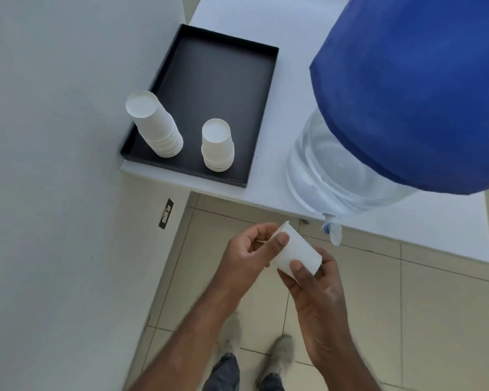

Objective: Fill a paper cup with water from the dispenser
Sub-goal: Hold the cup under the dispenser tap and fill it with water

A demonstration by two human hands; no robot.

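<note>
A white paper cup (pixel 298 253) lies on its side between both hands, over the floor in front of the table. My left hand (pixel 250 251) pinches its rim end with thumb and fingers. My right hand (pixel 319 289) grips its base end from below and to the right. The water dispenser (pixel 336 170), a clear jug under a blue cover (pixel 418 88), stands on the white table (pixel 288 88). Its small white tap (pixel 332 228) hangs over the table's front edge, just up and to the right of the cup.
A black tray (pixel 209 66) on the table's left holds two upside-down stacks of paper cups: a leaning stack (pixel 156 125) and a shorter stack (pixel 218 145). A white wall with a socket (pixel 166 213) is on the left. Tiled floor and my shoes (pixel 277 359) lie below.
</note>
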